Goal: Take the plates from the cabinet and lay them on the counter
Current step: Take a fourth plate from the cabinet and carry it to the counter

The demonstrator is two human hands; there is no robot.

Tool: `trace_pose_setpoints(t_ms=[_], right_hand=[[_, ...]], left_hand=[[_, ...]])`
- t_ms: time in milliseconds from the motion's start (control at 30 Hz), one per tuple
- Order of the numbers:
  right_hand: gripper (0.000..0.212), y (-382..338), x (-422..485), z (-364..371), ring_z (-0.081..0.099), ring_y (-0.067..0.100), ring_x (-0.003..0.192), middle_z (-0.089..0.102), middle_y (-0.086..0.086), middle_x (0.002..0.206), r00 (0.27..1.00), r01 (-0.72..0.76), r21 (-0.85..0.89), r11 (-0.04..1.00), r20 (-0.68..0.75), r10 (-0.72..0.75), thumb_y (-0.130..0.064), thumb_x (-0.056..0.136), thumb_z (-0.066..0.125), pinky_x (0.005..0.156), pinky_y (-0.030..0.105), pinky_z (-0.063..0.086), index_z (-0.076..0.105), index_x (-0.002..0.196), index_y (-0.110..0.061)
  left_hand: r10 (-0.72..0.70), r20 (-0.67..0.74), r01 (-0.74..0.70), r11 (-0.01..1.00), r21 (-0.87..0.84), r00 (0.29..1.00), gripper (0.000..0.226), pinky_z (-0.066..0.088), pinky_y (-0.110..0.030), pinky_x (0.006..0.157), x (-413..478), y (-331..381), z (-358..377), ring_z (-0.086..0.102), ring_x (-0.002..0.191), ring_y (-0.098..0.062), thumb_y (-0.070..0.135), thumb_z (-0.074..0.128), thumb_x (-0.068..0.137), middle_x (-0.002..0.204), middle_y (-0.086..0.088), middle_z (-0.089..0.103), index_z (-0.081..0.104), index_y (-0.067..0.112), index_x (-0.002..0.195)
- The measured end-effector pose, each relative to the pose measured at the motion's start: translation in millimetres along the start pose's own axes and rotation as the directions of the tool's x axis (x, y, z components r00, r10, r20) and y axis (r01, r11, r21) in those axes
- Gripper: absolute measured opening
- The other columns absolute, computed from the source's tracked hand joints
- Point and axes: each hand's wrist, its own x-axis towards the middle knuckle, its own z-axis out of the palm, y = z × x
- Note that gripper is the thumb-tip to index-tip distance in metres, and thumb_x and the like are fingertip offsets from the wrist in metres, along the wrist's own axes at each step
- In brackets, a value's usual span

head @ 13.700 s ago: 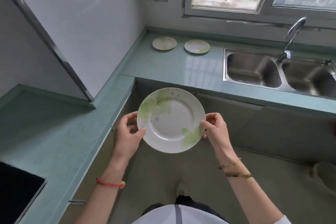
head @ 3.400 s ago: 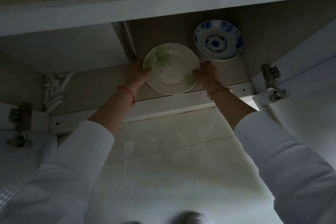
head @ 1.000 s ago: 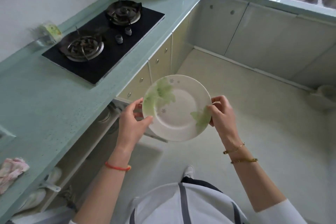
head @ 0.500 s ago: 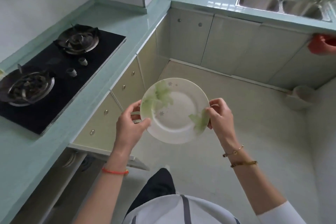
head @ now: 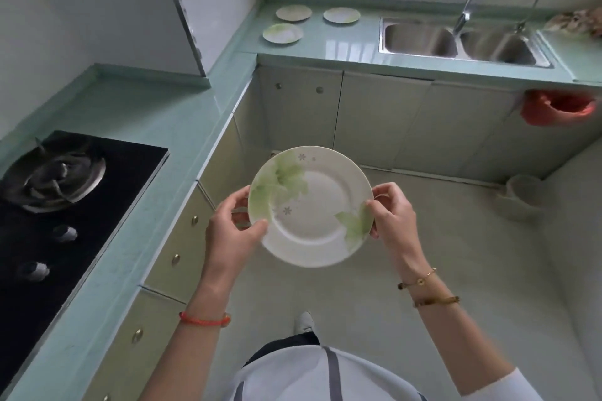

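While between left hand (head: 228,234) and right hand (head: 394,218), round glossy plate (head: 314,202)

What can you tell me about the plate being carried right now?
The plate is round, glossy white, ceramic by its look, with a wide rim, pale green leaf prints at upper left and lower right, and tiny grey flowers. It looks empty and unchipped. It is held face up above the floor. The left hand grips its left edge, thumb on the rim; the right hand pinches its right edge.
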Motion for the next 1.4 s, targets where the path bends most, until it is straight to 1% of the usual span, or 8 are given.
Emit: trace_pose_setpoints(t_ms=[233, 533, 667, 833, 1000, 1167, 1300, 1400], right_hand=[[0.014, -31, 115, 19, 0.050, 0.015, 0.055, 0.062, -0.004, 0.070, 0.997, -0.019, -0.008, 1.000, -0.069, 0.019, -0.020, 0.069, 0.053, 0.045, 0.025, 0.040, 0.057, 0.083, -0.019], [0.007, -44, 254, 29, 0.052, 0.020, 0.068, 0.061, 0.001, 0.076, 0.996, 0.002, 0.003, 1.000, -0.088, -0.002, -0.007, 0.083, 0.055, 0.061, 0.034, 0.045, 0.057, 0.089, -0.011], [0.007, -56, 334, 28, 0.051, 0.020, 0.067, 0.061, 0.002, 0.075, 0.997, 0.009, 0.000, 1.000, -0.080, -0.009, -0.007, 0.082, 0.055, 0.062, 0.033, 0.042, 0.057, 0.087, -0.012], [0.008, -77, 430, 22, 0.051, 0.020, 0.064, 0.061, 0.004, 0.073, 0.998, 0.020, -0.025, 0.999, -0.059, -0.022, -0.006, 0.083, 0.055, 0.061, 0.035, 0.043, 0.057, 0.086, -0.014], [0.010, -96, 520, 20, 0.049, 0.018, 0.058, 0.060, 0.004, 0.072, 0.999, 0.023, -0.041, 0.999, -0.047, -0.025, -0.006, 0.084, 0.055, 0.049, 0.030, 0.042, 0.057, 0.087, -0.015], [0.010, -104, 601, 29, 0.046, 0.014, 0.047, 0.059, 0.005, 0.069, 0.999, -0.002, -0.054, 0.999, -0.036, 0.000, -0.004, 0.082, 0.054, 0.040, 0.022, 0.039, 0.057, 0.084, -0.014], [0.012, -106, 668, 45, 0.047, 0.015, 0.048, 0.060, 0.002, 0.069, 0.998, -0.041, -0.074, 0.996, -0.042, 0.038, -0.004, 0.083, 0.053, 0.039, 0.022, 0.040, 0.057, 0.084, -0.016], [0.015, -107, 720, 62, 0.049, 0.018, 0.051, 0.060, 0.001, 0.069, 0.997, -0.051, -0.107, 0.993, -0.071, 0.044, -0.004, 0.082, 0.053, 0.048, 0.027, 0.042, 0.054, 0.081, -0.019]], left_hand=[[0.055, 0.067, -0.057, 0.998, 0.026, 0.996, 0.058, 0.054, -0.014, 0.077, 127, 35, 33, 0.066, 0.104, -0.014, -0.007, 0.070, 0.078, 0.118, -0.002, 0.069, 0.062, 0.017, 0.130], [0.061, 0.103, -0.062, 0.998, 0.011, 0.993, 0.058, 0.053, -0.007, 0.076, 258, 64, 91, 0.064, 0.086, 0.013, -0.010, 0.069, 0.078, 0.115, 0.001, 0.070, 0.062, 0.015, 0.130], [0.054, 0.091, -0.054, 0.999, 0.002, 0.994, 0.058, 0.054, -0.012, 0.079, 326, 80, 129, 0.066, 0.094, 0.003, -0.008, 0.069, 0.078, 0.116, 0.000, 0.069, 0.062, 0.018, 0.130], [0.051, 0.069, -0.050, 0.999, -0.016, 0.996, 0.059, 0.055, -0.010, 0.072, 404, 101, 177, 0.068, 0.093, 0.002, -0.007, 0.070, 0.078, 0.115, 0.002, 0.070, 0.063, 0.024, 0.128], [0.040, 0.046, -0.039, 0.999, -0.012, 0.998, 0.059, 0.058, -0.018, 0.077, 480, 122, 218, 0.070, 0.091, 0.000, -0.002, 0.072, 0.077, 0.111, 0.007, 0.071, 0.063, 0.034, 0.123], [0.011, 0.053, -0.012, 1.000, 0.014, 0.999, 0.059, 0.060, -0.030, 0.084, 554, 133, 248, 0.071, 0.094, -0.006, 0.000, 0.072, 0.076, 0.112, 0.006, 0.071, 0.064, 0.031, 0.126], [-0.002, 0.060, 0.001, 1.000, 0.026, 0.998, 0.059, 0.059, -0.032, 0.088, 620, 136, 270, 0.071, 0.096, -0.008, 0.000, 0.073, 0.076, 0.114, 0.005, 0.071, 0.064, 0.029, 0.127], [-0.009, 0.085, 0.007, 1.000, 0.025, 0.996, 0.059, 0.058, -0.032, 0.089, 677, 136, 284, 0.071, 0.097, -0.009, 0.000, 0.073, 0.077, 0.113, 0.006, 0.071, 0.064, 0.028, 0.128]])
